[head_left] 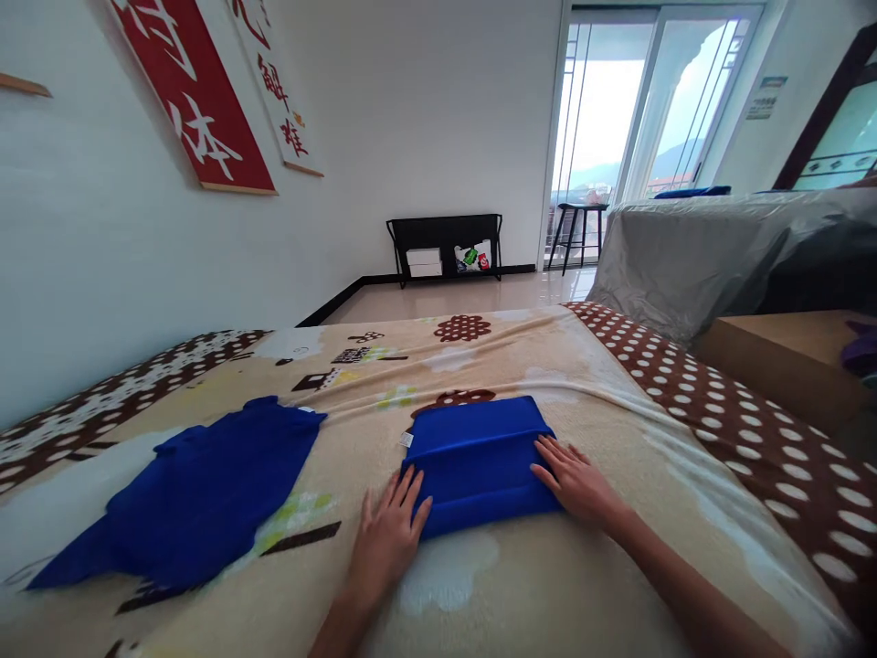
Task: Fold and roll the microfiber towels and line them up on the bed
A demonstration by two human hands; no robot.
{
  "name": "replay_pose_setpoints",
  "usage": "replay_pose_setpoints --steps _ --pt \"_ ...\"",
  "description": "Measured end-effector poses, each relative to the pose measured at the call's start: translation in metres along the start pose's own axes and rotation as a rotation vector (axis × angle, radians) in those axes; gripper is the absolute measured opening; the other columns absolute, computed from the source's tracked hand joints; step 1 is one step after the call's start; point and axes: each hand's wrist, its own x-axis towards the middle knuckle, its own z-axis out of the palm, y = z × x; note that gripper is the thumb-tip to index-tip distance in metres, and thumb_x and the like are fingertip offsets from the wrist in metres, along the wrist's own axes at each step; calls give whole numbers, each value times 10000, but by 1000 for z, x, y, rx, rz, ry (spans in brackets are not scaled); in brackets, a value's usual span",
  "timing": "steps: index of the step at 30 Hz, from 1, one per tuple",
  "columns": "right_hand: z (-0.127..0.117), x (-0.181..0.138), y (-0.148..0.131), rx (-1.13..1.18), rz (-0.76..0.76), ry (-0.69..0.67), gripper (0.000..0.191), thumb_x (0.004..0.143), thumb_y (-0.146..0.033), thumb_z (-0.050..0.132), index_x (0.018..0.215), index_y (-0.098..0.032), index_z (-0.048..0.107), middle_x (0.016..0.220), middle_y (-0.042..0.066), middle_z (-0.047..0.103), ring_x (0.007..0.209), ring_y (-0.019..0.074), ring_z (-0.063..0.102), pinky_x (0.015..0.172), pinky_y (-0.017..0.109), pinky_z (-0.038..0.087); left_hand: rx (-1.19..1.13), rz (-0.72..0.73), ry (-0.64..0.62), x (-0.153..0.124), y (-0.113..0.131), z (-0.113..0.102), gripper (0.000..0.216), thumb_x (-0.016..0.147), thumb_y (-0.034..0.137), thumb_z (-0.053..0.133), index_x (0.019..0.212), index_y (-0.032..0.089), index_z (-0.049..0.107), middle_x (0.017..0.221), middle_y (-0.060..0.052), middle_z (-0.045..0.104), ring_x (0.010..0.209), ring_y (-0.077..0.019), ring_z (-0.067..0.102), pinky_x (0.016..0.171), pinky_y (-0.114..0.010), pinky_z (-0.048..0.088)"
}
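Plush beige blanket with brown polka-dot borders [609, 448] spreads across the lower frame, below a plain white wall [411, 110]. Right of centre on it lies a bright blue cloth folded into a rectangle [480, 475], a small white label [406, 440] at its left edge. The left hand [390, 525], open with fingers loosely spread, rests at that edge near the lower corner; the right hand [579, 480] lies open along the right edge, neither visibly gripping. A ridge crosses the folded cloth, so light, even pressure with flat fingers, drawn outward, should suit it best; pushing inward would probably bunch the layers. Lower left, a crumpled blue cloth [206, 503] lies well apart.
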Motion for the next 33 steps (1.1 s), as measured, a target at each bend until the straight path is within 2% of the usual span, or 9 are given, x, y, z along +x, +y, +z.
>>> replay_pose_setpoints --steps 3,8,12,15,19,23,27,30,33 --pt "6 2 -19 -5 -13 9 658 1005 -545 243 1472 -115 417 1544 145 310 1466 280 229 1194 529 167 43 64 79 1 23 -4 499 982 259 288 1432 130 460 1560 -119 335 1478 -271 237 1195 -601 66" --pt "27 24 -71 33 -180 -68 517 1021 -462 252 1448 -263 463 1513 9 400 1425 153 334 1178 352 265 -63 324 -38 30 75 1 526 965 259 349 1490 233 369 1556 -7 364 1440 -135 326 1177 -336 287" --pt "16 27 -31 7 -64 -42 561 1014 -498 249 1473 -227 425 1533 46 364 1440 197 308 1183 429 249 -38 198 -12 37 39 3 512 988 390 327 1485 275 375 1567 -16 337 1445 -199 326 1163 -452 306" --pt "4 20 4 -22 65 -5 611 1012 -477 242 1473 -114 415 1523 146 362 1446 277 286 1177 522 211 0 31 44 28 5 -1 522 986 325 299 1472 165 400 1551 -134 353 1445 -301 317 1149 -616 231" --pt "13 25 -23 -21 16 5 581 1008 -425 267 1462 -99 430 1553 146 303 1479 264 194 1205 497 122 20 57 79 30 29 -1 535 944 174 283 1458 103 414 1560 -160 330 1476 -281 243 1191 -592 87" --pt "30 43 -65 24 -165 -88 485 996 -397 336 1461 -302 435 1523 -34 391 1431 114 314 1181 297 239 -23 269 -6 53 67 8 536 948 247 357 1483 262 383 1560 9 361 1439 -122 324 1174 -310 271" --pt "18 45 -25 11 -60 -77 547 1001 -459 291 1487 -233 400 1547 34 344 1444 183 299 1191 404 224 -21 167 14 60 35 9 514 983 359 324 1487 267 369 1570 -27 340 1449 -202 317 1163 -463 290" --pt "5 38 15 -18 87 -29 610 999 -447 265 1486 -99 386 1539 163 325 1455 289 261 1171 541 192 2 37 83 53 10 4 515 983 306 290 1460 158 414 1545 -147 371 1440 -295 329 1154 -613 201" --pt "8 37 7 -23 84 5 603 1002 -413 251 1478 -70 389 1555 177 285 1482 287 175 1186 539 126 7 57 125 53 26 4 513 957 187 258 1412 73 467 1510 -199 413 1445 -297 315 1179 -605 105"
